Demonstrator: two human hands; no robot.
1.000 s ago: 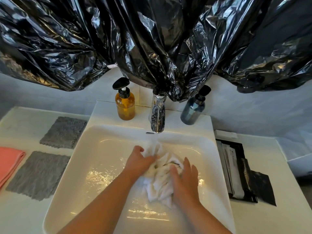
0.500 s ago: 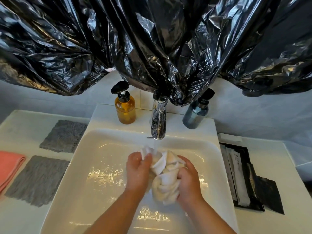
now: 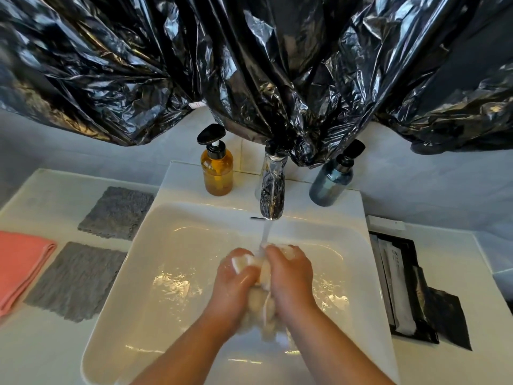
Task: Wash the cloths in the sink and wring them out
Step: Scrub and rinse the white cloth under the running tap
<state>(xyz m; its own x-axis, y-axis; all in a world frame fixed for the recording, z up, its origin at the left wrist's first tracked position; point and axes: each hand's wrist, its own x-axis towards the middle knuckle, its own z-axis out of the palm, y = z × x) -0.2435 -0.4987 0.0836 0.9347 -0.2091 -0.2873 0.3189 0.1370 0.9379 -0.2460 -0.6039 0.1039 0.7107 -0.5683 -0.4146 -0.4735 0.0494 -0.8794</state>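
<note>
While tap water [image 3: 265,234] falls on it at lower centre, the white cloth [image 3: 258,302] looks soaked, limp and heavy; left hand [image 3: 233,284] and right hand [image 3: 288,279] clench their fingers [image 3: 274,255] round its bunched middle, probably the surest hold.

Tap [image 3: 272,190] directly above busy basin [image 3: 166,259]

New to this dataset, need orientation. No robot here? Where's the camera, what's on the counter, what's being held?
No robot: a person works bare-handed. The one camera sits on their head, looking forward and down. The left hand and right hand both grip a bunched white cloth under water running from the tap into the sink. Behind it stand an amber pump bottle and a blue-grey pump bottle. Left on the counter lie a far grey cloth, a near grey cloth and a folded pink cloth; right, a black tray with packets. Black plastic sheeting hangs above.
</note>
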